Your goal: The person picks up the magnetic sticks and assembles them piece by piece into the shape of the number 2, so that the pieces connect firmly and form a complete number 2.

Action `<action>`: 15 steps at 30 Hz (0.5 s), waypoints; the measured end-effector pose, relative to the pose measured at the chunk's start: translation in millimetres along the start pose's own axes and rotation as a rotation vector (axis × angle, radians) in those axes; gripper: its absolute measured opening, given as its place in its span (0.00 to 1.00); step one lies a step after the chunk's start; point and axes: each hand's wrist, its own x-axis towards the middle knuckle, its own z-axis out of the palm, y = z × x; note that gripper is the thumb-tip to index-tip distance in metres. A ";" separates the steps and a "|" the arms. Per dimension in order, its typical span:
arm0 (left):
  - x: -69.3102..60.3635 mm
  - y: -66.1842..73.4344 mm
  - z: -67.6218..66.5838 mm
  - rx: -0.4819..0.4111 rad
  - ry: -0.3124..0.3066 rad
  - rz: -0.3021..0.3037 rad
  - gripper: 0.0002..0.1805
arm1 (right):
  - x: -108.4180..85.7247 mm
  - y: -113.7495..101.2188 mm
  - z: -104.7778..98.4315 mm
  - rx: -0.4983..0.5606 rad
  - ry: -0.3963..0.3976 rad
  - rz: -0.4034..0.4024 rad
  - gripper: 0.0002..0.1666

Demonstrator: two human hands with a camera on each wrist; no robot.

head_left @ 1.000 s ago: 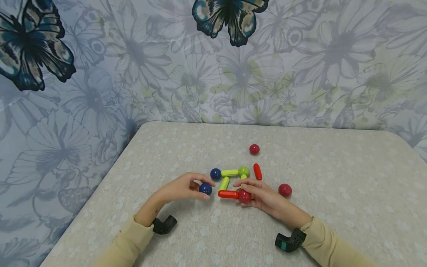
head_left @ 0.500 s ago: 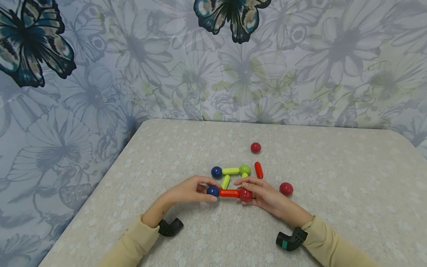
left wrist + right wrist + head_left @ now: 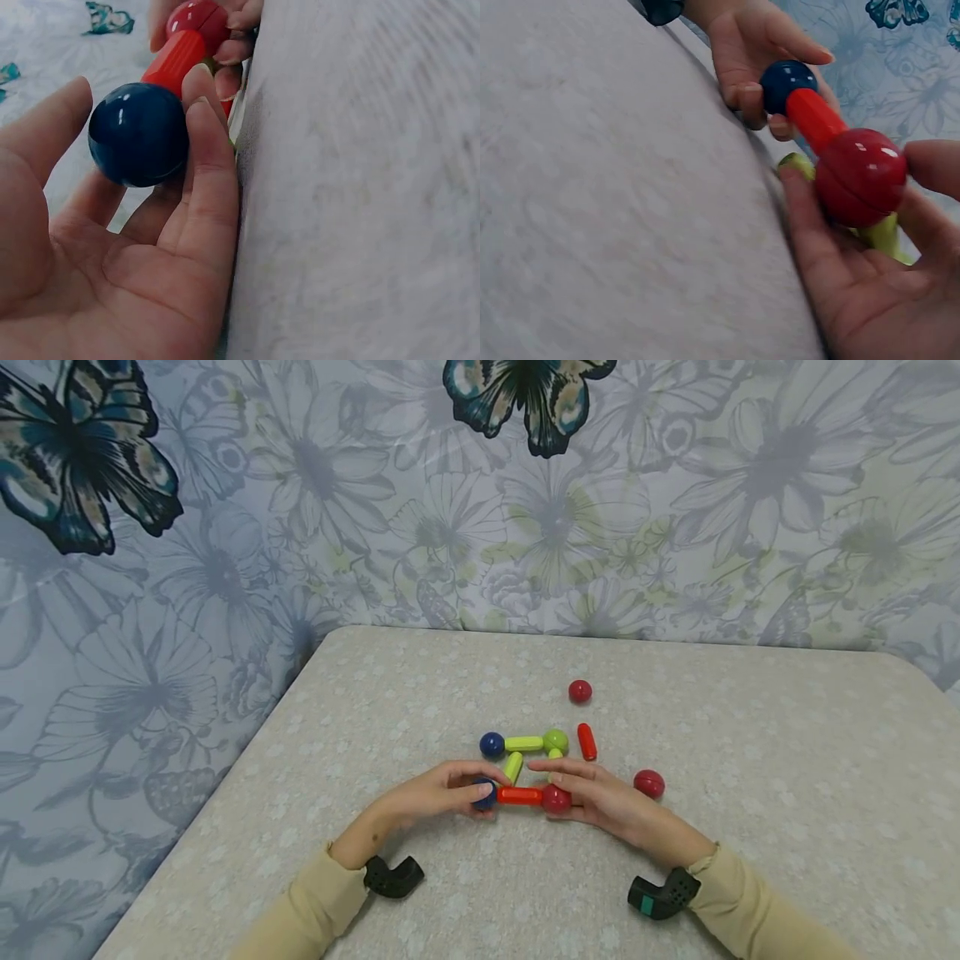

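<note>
My left hand [image 3: 431,793] holds a dark blue ball [image 3: 139,135] between its thumb and fingers. A short red rod [image 3: 520,796] joins that ball to a glossy red ball [image 3: 861,178], which my right hand [image 3: 611,802] grips. Just beyond the hands lies a second blue ball [image 3: 492,744], linked by a yellow-green rod [image 3: 523,743] to a green ball [image 3: 556,741]. Another yellow-green rod [image 3: 513,767] slants down toward the left fingers; its near end is hidden. From the green ball a further rod runs behind the right fingers.
Loose on the patterned tabletop [image 3: 787,760] are a red ball [image 3: 580,692] farther back, a red rod [image 3: 587,742], and another red ball [image 3: 649,783] right of my right hand. A flowered wall covering [image 3: 562,543] rises behind the table.
My left hand has moved right, bringing its blue ball against the free end of the red rod. The right hand keeps its grip on the red ball and has barely shifted.
</note>
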 end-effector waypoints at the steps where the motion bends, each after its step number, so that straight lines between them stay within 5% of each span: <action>1: 0.0 -0.9 -0.4 -0.022 -0.005 0.002 0.20 | -0.8 -1.6 -0.1 -0.045 0.008 0.013 0.22; 9: 0.7 -5.9 -4.0 -0.114 -0.041 0.036 0.19 | -10.8 -19.6 -3.1 -0.429 0.084 0.024 0.32; 15: 1.9 -6.6 -4.2 -0.079 -0.059 0.041 0.19 | -19.6 -36.8 -14.3 -0.705 0.099 -0.145 0.25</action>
